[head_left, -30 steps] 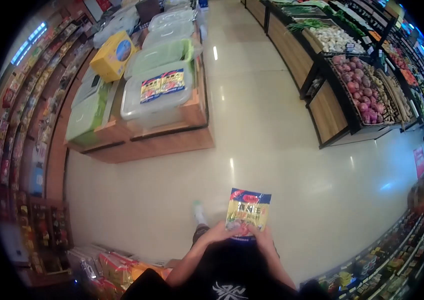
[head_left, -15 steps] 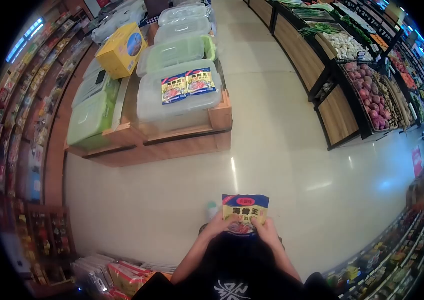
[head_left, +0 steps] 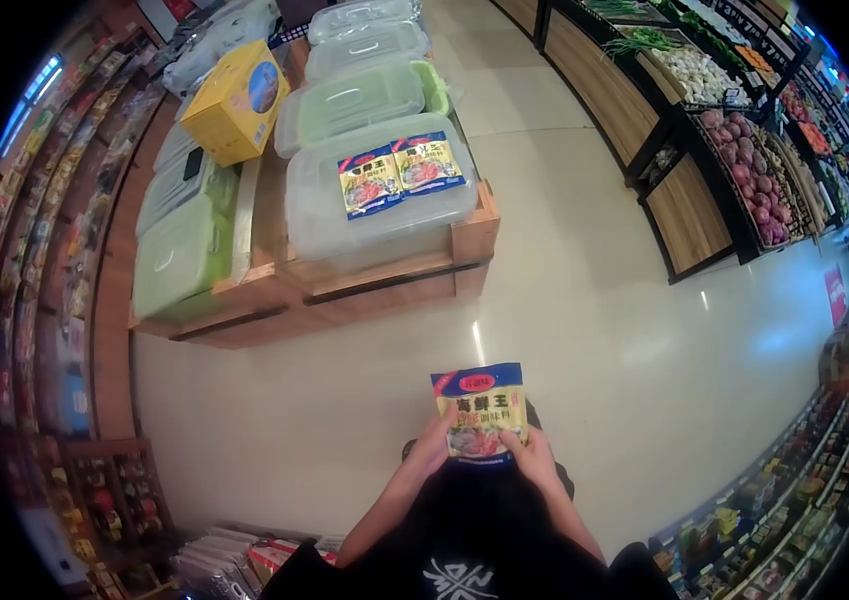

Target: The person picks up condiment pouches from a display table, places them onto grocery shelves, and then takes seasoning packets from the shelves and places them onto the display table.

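A blue-and-yellow seasoning packet [head_left: 482,405] with Chinese lettering and a seafood picture is held upright in front of my body. My left hand [head_left: 431,446] grips its left edge, thumb on the front. On the lower right side, my right hand [head_left: 535,456] pinches it with the thumb over the printed face; the fingers behind are hidden. Two similar packets, a left one [head_left: 370,182] and a right one [head_left: 428,162], lie side by side on a translucent bin lid [head_left: 385,230], beyond my reach at this moment.
Lidded bins, one a green bin [head_left: 180,260], stand on a wooden display stand [head_left: 385,285]. A yellow box [head_left: 237,105] and a black phone-like object [head_left: 194,164] rest there. Vegetable stands [head_left: 690,235] line the right; packed shelves [head_left: 55,250] run along the left and lower right.
The packet has risen slightly and tilted, showing more of its front. My left hand has shifted up a little with it. The view has turned slightly, so the stand appears further right and lower.
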### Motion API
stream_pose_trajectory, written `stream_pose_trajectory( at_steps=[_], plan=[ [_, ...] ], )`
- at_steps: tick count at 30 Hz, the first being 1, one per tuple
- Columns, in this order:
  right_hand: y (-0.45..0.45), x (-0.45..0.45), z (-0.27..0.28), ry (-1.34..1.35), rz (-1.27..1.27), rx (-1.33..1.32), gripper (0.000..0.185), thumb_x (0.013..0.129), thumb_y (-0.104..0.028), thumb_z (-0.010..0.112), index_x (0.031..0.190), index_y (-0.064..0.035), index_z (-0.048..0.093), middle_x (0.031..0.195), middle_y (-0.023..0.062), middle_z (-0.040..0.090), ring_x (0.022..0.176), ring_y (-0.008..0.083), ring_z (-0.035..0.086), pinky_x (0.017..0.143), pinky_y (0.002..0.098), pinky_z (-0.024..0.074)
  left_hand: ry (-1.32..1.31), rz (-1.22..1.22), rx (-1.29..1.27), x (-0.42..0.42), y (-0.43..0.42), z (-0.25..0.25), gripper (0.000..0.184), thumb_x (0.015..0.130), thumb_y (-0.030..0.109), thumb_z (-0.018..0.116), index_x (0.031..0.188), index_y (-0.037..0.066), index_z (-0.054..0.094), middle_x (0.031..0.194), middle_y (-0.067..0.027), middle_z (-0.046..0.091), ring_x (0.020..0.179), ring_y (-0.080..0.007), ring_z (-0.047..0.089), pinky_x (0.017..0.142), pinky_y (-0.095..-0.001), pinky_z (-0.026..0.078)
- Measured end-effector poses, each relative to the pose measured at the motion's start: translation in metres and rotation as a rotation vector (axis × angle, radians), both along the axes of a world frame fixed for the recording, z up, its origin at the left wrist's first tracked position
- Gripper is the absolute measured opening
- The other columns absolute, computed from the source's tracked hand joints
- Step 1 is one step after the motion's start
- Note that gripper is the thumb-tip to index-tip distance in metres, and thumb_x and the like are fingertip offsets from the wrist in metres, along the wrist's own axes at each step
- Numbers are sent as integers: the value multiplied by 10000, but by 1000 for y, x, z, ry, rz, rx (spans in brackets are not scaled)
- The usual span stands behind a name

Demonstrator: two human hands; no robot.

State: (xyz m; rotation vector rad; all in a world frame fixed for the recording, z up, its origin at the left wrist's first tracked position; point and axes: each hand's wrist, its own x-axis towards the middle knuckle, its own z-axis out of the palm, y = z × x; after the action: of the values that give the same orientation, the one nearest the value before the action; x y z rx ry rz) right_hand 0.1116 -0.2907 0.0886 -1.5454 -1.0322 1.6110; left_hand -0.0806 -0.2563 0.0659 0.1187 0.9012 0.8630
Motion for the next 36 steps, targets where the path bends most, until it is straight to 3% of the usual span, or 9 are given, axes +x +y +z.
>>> stream_pose_trajectory(
  at_steps=[3,6,10,11,15,18,27,32,36],
  plan=[
    [22,-8,-6,-10,-36,-12,220,929,-162,586,1039,21,640,917,49,686,851,78,588,756,250,470,224,-317,102,-19,16,-30,374,987,235,500,1282,6,485,1243,-84,570,1137,-168,544,988,-334,426],
    [56,-9,-24,-14,-76,-19,223,937,-179,583,1030,13,647,908,39,683,853,79,585,759,246,460,257,-490,293,-27,37,-34,379,957,200,563,1274,1,499,1220,-70,581,1107,-146,548,975,-311,426],
    [111,-8,-23,228,-25,-160,309,924,-177,614,1147,34,577,1056,53,648,961,100,574,868,262,455,341,-475,348,-28,86,-37,388,926,186,617,1254,0,522,1172,-57,604,1061,-125,556,941,-291,438],
    [127,-6,-25,247,36,-194,430,879,-144,668,1230,42,504,1146,84,612,1031,124,559,923,287,443,386,-482,376,-28,100,-44,388,925,187,618,1251,0,523,1160,-55,609,1052,-123,559,934,-289,442],
    [186,3,-30,114,166,-51,607,802,-123,736,1298,31,423,1178,132,593,1073,182,558,946,325,434,555,-457,430,-28,159,-33,381,916,177,630,1234,-7,530,1135,-52,622,1031,-119,565,921,-280,447],
    [229,7,-28,-49,215,61,604,798,-110,734,1294,29,418,1153,142,600,1070,192,563,947,322,431,539,-398,427,-25,195,-35,380,913,192,631,1226,-5,541,1113,-57,631,1002,-124,576,889,-279,457],
    [315,2,-30,-76,201,146,557,785,-75,724,1252,15,433,1119,161,611,1070,214,574,941,338,430,666,-338,549,-24,274,-16,305,913,125,624,1179,-13,565,1082,-59,646,981,-107,587,875,-266,471],
    [377,-40,-34,-24,215,144,581,776,-62,716,1273,13,425,1109,170,617,1072,236,580,943,342,428,666,-114,562,-57,310,-48,299,914,109,616,1187,-1,565,1091,-44,641,991,-108,583,894,-268,457],
    [437,-83,-34,-69,178,391,680,771,-65,718,1353,2,371,1155,181,592,1075,253,578,927,351,445,801,-29,596,-89,378,-12,292,912,158,623,1143,-18,593,1024,-66,664,930,-108,593,824,-263,472]
  ],
)
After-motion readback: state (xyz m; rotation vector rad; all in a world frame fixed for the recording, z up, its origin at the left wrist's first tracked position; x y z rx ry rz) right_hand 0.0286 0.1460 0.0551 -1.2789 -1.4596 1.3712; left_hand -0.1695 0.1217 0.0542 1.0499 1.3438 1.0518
